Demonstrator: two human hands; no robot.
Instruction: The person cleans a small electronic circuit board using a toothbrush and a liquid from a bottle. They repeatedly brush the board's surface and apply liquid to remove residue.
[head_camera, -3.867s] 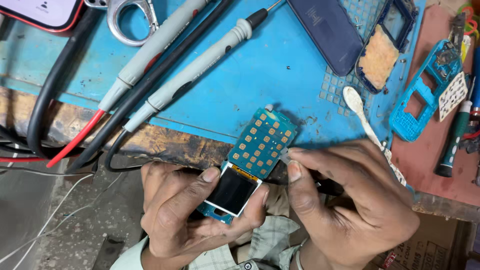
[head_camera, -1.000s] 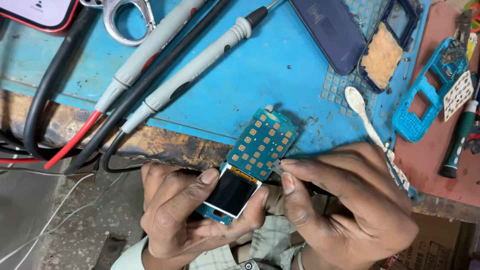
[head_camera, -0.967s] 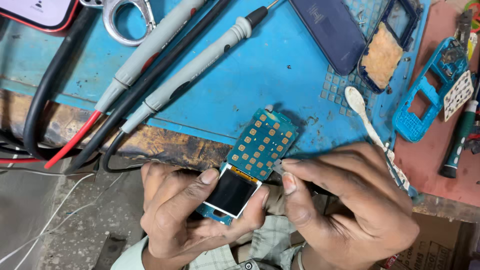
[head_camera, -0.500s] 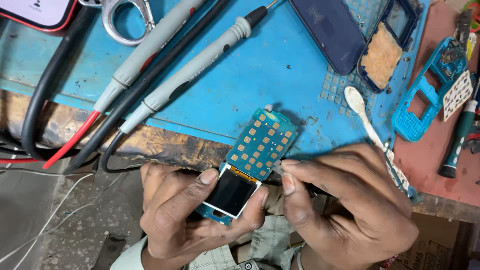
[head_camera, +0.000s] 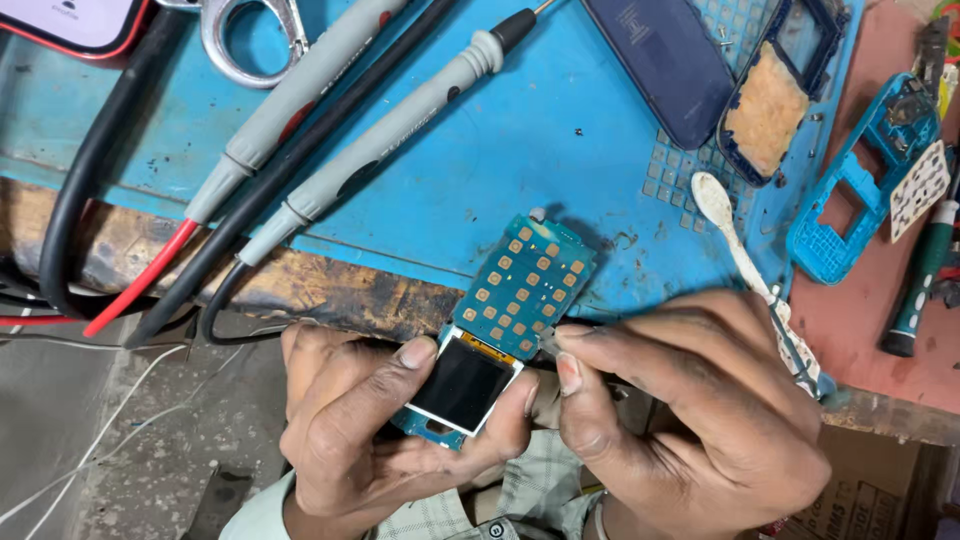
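My left hand (head_camera: 375, 440) grips a blue-green phone circuit board (head_camera: 530, 285) with gold keypad contacts and a small dark screen (head_camera: 462, 383) at its lower end. The thumb presses on the screen's left edge. My right hand (head_camera: 690, 410) is closed on a thin dark tool (head_camera: 548, 340) whose tip touches the board's right edge beside the screen. Most of the tool is hidden under the fingers. Both hands hover at the front edge of a blue work mat (head_camera: 500, 140).
Two grey multimeter probes (head_camera: 380, 130) with black and red leads cross the mat. Scissors (head_camera: 250, 40) lie at the top left. A dark phone cover (head_camera: 665, 65), a phone frame (head_camera: 775, 85), a blue housing (head_camera: 860, 190), a white spudger (head_camera: 740, 250) and a green screwdriver (head_camera: 920, 280) are at right.
Both hands and the board have stayed almost still. My right hand's fingertips shifted slightly along the board's edge.
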